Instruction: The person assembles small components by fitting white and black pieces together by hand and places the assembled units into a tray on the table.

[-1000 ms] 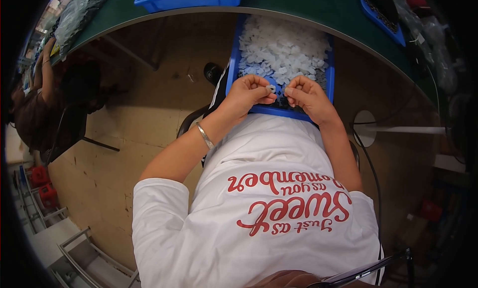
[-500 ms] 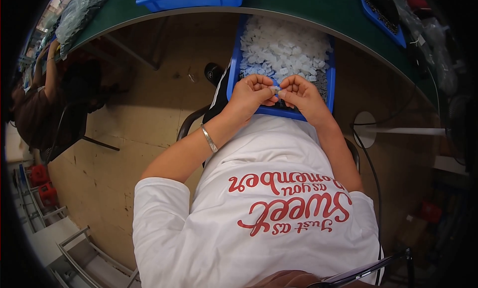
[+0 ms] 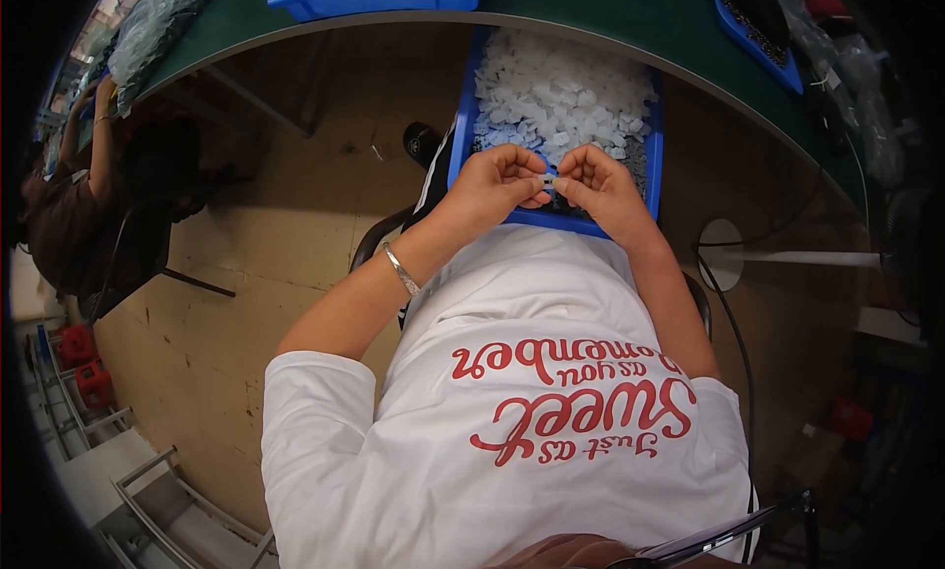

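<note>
Filling the far part of the blue tray (image 3: 463, 116), white pieces (image 3: 561, 87) lie heaped, dark bits (image 3: 634, 167) (too small to identify) alongside; above its near end, the left hand (image 3: 495, 185) and right hand (image 3: 607, 195) pinch one small pale piece (image 3: 547, 180).

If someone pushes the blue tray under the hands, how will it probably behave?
The blue tray probably stays stiff, its walls standing straight. It may feel heavy, heaped with white pieces. Tilting would likely make these loose pieces slide.
</note>
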### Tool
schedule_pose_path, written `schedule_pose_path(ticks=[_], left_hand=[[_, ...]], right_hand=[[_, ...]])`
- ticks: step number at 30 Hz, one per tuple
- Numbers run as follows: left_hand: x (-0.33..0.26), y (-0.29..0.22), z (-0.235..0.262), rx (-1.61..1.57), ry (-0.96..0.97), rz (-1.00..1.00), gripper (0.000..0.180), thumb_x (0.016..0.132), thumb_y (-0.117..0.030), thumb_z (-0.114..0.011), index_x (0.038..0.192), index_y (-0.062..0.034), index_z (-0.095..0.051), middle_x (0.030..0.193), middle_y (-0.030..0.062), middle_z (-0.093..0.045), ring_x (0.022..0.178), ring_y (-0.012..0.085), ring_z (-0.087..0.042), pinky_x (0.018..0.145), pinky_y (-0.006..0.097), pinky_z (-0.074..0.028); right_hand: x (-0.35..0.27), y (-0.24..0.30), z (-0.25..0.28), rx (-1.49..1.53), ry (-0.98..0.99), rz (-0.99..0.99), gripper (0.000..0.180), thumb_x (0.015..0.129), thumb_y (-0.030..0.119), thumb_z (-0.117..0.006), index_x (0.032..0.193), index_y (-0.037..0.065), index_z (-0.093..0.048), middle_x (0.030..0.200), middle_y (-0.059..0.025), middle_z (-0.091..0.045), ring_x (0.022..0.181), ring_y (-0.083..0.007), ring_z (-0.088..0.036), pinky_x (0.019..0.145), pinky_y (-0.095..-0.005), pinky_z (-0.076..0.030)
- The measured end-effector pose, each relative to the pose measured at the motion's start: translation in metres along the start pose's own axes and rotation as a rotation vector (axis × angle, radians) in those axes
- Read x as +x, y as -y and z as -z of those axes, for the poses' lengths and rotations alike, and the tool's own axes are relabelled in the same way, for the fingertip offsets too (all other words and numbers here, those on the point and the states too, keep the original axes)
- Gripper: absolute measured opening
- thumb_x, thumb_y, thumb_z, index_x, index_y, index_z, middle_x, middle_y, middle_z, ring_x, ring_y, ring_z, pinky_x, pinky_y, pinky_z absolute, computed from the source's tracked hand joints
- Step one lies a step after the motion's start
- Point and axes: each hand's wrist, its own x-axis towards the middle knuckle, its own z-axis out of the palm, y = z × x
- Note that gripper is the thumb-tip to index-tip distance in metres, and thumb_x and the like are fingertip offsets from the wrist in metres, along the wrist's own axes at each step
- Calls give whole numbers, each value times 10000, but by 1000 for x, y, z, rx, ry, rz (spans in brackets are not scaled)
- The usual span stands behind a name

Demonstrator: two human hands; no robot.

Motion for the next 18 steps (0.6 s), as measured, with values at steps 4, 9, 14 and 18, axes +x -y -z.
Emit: schedule_pose_path(ticks=[4, 9, 14, 18], left_hand=[[-1, 3, -1, -2, -3, -8, 151, 893, 19, -572, 1037, 58, -547, 926, 111, -632, 824, 158, -666, 755, 250, -563], [0, 6, -1, 30, -8, -13, 164, 893, 13, -576, 1047, 64, -550, 939, 119, -639, 843, 156, -661, 766, 252, -559], [1, 6, -4, -26, -20, -7, 168, 897, 4, -576, 1053, 65, -553, 947, 116, -640, 851, 152, -659, 779, 247, -554], [1, 5, -4, -43, -26, 7, 172, 901, -11, -579, 1057, 59, -555, 953, 114, -637, 854, 152, -662, 790, 244, -553]], right_hand=[[0, -2, -2, 8, 9, -24, 141, 864, 11, -622, 981, 40, -550, 853, 18, -555, 717, -41, -501, 646, -184, -426], [0, -2, -8, 28, 68, -34, 134, 876, 24, -613, 987, 21, -537, 812, 10, -551, 730, -35, -531, 647, -175, -443], [5, -8, -6, 40, 58, 11, 125, 886, 32, -608, 985, 15, -534, 831, 10, -551, 750, -37, -534, 659, -168, -442], [4, -10, -3, 6, 57, 13, 120, 892, 25, -593, 997, 12, -537, 880, 4, -553, 780, -40, -533, 686, -172, -442]])
